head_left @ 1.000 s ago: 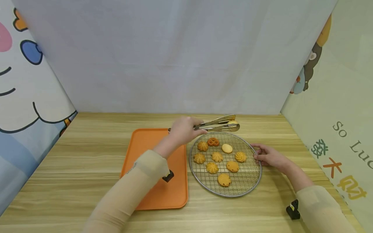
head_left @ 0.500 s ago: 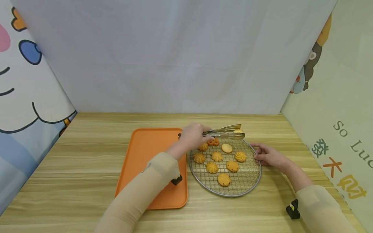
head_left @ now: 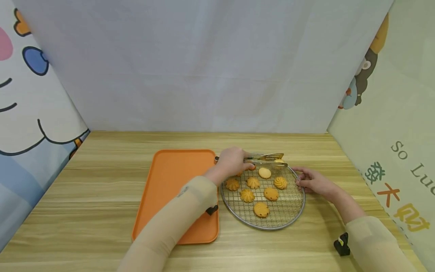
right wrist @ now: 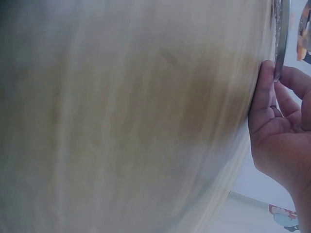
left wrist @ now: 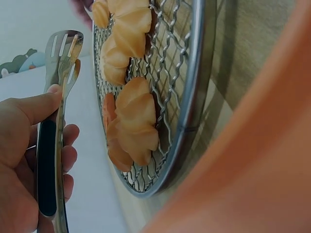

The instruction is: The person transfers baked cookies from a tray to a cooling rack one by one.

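My left hand (head_left: 232, 160) grips metal serving tongs (head_left: 266, 164) over the far edge of a round wire rack (head_left: 263, 229). A pale cookie (head_left: 279, 161) shows at the tips of the tongs. In the left wrist view, the thumb lies along the dark-handled tongs (left wrist: 47, 167), fingers curled behind. At the rack's right edge, my right hand (head_left: 316, 184) pinches the rim between thumb and fingers; the right wrist view shows this hand (right wrist: 282, 121) low against the table. Several cookies lie on the mesh, including a swirled one (head_left: 280, 183) and a smooth oval one (head_left: 264, 173).
An orange tray (head_left: 170, 181) lies flat left of the rack, partly under my left forearm. The wooden table (head_left: 85, 196) ends at a pale cloth wall (head_left: 204, 75) behind, with printed panels on both sides.
My left hand has moved right and toward me, bringing the tongs and pale cookie from beyond the rack to over its far edge. The right hand stays at the rim.
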Demonstrator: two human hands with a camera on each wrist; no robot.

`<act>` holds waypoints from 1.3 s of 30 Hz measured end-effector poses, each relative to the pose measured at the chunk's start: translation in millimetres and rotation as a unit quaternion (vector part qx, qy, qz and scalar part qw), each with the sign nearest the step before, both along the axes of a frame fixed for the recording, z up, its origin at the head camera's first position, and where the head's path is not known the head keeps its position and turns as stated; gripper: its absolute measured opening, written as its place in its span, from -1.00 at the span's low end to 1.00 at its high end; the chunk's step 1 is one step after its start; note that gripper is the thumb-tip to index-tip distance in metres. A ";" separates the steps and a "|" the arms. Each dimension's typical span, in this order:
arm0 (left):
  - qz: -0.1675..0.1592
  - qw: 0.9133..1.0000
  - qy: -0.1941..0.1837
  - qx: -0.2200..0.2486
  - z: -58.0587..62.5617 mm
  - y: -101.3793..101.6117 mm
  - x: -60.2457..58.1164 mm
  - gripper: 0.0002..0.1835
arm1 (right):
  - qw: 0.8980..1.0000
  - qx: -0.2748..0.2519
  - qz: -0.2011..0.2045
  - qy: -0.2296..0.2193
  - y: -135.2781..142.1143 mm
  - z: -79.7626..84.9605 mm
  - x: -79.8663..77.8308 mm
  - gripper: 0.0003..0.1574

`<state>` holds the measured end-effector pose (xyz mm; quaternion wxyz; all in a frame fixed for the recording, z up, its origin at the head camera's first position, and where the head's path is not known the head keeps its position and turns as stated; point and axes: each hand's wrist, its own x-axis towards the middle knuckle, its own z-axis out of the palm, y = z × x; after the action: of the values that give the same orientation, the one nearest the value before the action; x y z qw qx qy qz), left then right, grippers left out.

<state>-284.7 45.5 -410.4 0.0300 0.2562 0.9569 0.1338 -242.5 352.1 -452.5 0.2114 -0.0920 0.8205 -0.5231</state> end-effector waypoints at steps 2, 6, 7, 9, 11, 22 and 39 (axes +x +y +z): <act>-0.004 1.000 0.005 -0.011 -0.3 2.0 0.5 -0.45 | 1.000 -0.002 0.000 -0.001 0.3 -0.1 0.2 -0.22; -0.009 1.000 0.016 -0.023 -1.4 4.6 2.1 -0.48 | 1.000 -0.008 0.001 -0.003 0.8 -0.1 0.2 -0.22; -0.010 1.000 0.019 -0.023 -2.0 4.8 2.4 -0.48 | 1.000 -0.009 0.001 -0.003 0.8 0.0 0.1 -0.22; -0.010 0.999 0.023 -0.024 -4.1 5.4 2.1 -0.49 | 1.000 -0.011 0.000 -0.003 0.7 0.3 0.1 -0.22; -0.009 0.999 0.024 -0.025 -6.7 6.0 1.0 -0.50 | 1.000 -0.011 0.001 -0.004 0.7 0.8 0.1 -0.21; -0.005 0.999 0.019 -0.036 -11.1 8.2 0.2 -0.47 | 1.000 -0.008 0.000 0.000 0.3 2.2 0.9 -0.23; -0.003 1.000 0.004 -0.027 -4.9 4.1 3.1 -0.39 | 1.000 -0.015 -0.001 -0.004 1.2 0.6 1.8 -0.22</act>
<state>-281.7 49.5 -415.3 0.0335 0.2590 0.9594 0.1064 -240.6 353.2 -451.9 0.2126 -0.0927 0.8119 -0.5358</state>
